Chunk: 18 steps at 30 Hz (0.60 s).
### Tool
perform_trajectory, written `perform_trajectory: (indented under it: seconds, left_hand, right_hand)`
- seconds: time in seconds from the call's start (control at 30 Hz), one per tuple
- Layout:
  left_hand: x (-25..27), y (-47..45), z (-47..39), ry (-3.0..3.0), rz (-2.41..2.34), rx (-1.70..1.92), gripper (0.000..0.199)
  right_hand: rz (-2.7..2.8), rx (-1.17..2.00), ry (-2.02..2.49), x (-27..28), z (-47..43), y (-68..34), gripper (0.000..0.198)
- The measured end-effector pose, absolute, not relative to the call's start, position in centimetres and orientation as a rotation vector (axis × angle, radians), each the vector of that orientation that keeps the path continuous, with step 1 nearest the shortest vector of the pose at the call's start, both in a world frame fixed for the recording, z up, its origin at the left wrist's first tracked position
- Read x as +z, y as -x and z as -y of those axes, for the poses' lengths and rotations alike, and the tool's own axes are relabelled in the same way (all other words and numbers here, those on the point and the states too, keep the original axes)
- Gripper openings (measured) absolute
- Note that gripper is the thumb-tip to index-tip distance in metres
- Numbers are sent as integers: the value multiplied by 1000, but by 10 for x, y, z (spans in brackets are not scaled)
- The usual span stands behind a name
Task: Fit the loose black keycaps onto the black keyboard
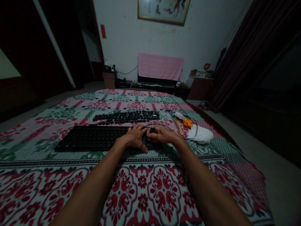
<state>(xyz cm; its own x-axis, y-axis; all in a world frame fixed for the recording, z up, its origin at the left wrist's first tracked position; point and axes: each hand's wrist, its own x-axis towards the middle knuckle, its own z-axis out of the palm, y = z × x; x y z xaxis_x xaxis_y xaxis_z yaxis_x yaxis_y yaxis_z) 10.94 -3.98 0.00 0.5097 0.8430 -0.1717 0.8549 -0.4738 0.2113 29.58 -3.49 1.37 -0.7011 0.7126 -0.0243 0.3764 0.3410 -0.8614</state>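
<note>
Loose keycaps (127, 116) just beyond keyboard (94, 138)

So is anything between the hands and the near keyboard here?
No. Both the left hand and right hand already rest at the right end of the near keyboard, with nothing visible in between.

Legible text: none. The framed painting (164, 11) on the white wall and the small red paper strip (103, 31) beside the doorway may carry marks, too dim and small to read.
</note>
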Motion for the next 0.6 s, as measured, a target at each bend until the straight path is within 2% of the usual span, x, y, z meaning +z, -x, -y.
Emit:
perform_trajectory:
  seconds: [0.37, 0.6]
  left_hand:
    - [1, -109, 41, -2456, -1428, -42, 107]
    - [-6, -108, 38, -2455, -1413, 2, 110]
  right_hand:
    - [2130, 1324, 1020, 17, 41, -287, 13]
    - [1972, 1301, 899, 34, 33, -298, 24]
